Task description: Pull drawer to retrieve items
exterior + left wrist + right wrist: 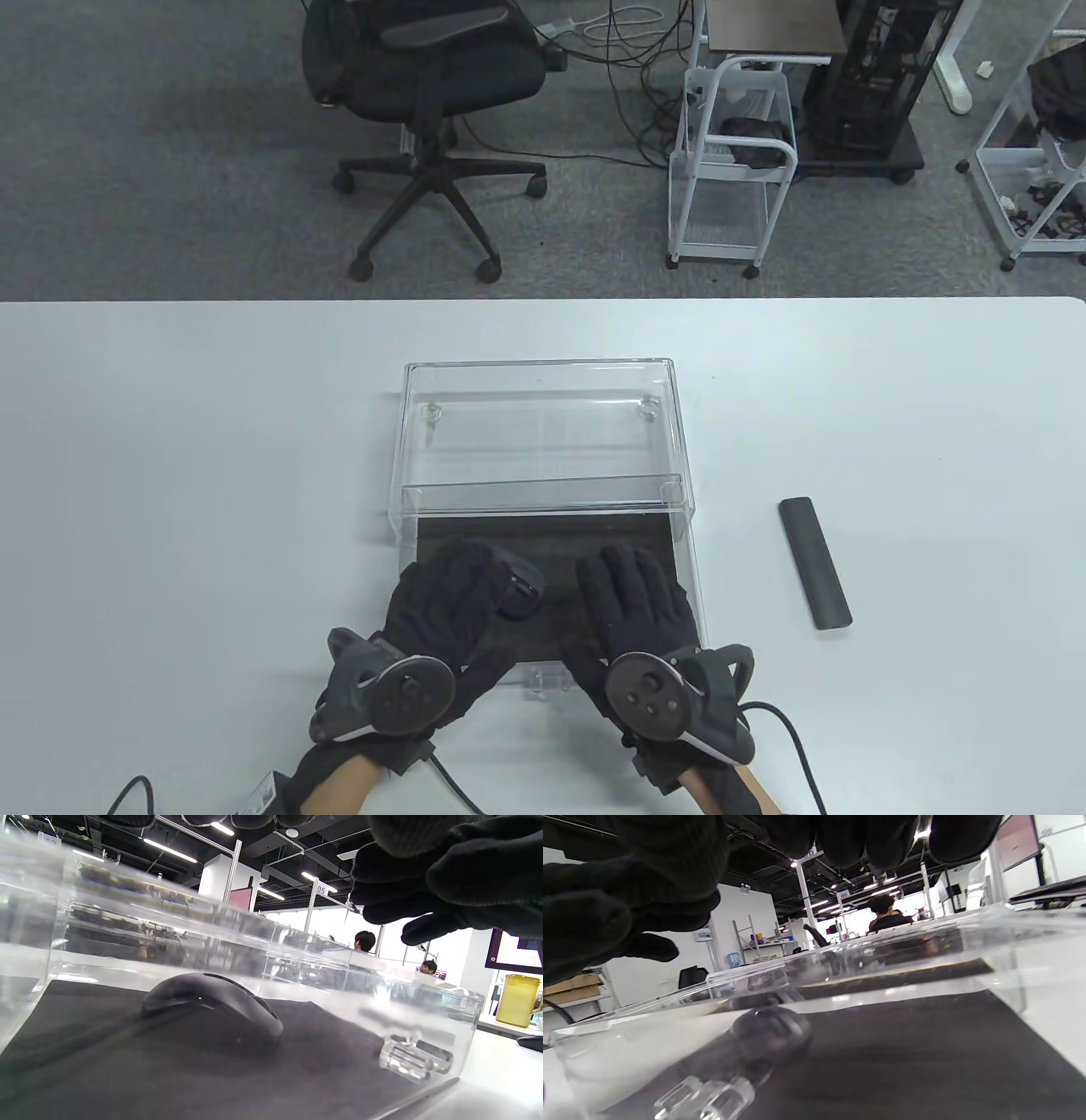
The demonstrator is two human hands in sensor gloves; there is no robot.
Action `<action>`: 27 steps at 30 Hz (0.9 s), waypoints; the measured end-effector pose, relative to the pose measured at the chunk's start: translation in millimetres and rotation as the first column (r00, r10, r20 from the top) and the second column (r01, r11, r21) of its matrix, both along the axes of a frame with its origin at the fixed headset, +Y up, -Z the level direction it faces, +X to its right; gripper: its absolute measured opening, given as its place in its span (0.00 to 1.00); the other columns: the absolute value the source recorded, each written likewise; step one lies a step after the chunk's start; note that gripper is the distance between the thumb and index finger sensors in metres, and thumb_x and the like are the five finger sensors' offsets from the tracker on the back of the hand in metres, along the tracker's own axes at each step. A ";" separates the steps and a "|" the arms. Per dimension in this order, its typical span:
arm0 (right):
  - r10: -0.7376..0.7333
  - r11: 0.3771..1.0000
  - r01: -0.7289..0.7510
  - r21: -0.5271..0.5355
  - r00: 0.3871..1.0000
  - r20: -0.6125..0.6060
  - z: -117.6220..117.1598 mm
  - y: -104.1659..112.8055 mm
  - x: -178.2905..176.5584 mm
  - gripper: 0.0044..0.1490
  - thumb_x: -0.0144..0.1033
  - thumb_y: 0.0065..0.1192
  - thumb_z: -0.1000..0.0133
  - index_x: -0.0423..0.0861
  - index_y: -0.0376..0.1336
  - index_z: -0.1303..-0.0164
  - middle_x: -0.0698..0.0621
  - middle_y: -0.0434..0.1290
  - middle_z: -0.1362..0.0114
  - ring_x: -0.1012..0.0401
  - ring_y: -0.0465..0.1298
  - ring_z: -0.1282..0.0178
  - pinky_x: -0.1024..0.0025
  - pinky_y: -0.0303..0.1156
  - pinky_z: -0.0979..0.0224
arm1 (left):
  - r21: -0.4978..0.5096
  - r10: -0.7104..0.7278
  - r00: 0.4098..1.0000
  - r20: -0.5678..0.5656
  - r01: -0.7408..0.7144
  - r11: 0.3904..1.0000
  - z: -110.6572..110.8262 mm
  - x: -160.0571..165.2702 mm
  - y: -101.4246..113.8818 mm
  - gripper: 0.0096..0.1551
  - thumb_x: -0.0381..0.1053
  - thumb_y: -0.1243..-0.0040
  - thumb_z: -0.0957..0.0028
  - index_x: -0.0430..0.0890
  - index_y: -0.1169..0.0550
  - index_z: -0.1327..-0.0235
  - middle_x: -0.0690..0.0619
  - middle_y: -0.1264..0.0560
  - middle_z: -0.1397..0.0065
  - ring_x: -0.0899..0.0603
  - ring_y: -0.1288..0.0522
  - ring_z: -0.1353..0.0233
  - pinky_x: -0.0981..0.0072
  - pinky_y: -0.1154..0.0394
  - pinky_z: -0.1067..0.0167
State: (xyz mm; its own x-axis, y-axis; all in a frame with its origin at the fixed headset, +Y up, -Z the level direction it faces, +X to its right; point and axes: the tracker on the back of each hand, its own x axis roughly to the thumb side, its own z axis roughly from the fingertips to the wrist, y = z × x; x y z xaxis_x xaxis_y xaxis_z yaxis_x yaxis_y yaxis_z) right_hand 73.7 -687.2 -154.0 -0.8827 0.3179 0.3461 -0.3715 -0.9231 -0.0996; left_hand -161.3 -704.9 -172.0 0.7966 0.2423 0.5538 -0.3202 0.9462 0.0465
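Note:
A clear acrylic drawer box (543, 424) stands mid-table. Its drawer (694, 594) is pulled out toward me and lined with a dark mat (560, 543). A black computer mouse (519, 590) lies on the mat at the left; it also shows in the left wrist view (212, 1005) and the right wrist view (770, 1033). My left hand (462, 581) hovers over the mouse with its fingers above it, holding nothing. My right hand (628, 581) hovers open over the right part of the mat. The clear drawer handle (543, 679) sits between my wrists.
A black oblong pad (814, 563) lies on the white table (170, 475) to the right of the drawer. An office chair (433, 102) and a white cart (734, 161) stand on the floor beyond the table's far edge.

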 end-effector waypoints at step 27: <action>-0.039 0.999 0.039 0.009 0.999 0.022 2.1 -11.3 11.0 0.56 0.59 0.59 0.43 0.41 0.45 0.12 0.36 0.54 0.12 0.36 0.58 0.15 0.30 0.59 0.24 | -0.294 -0.824 0.548 0.145 0.819 0.494 -91.0 75.5 -32.0 0.59 0.67 0.36 0.49 0.58 0.55 0.14 0.48 0.48 0.08 0.34 0.42 0.12 0.28 0.42 0.21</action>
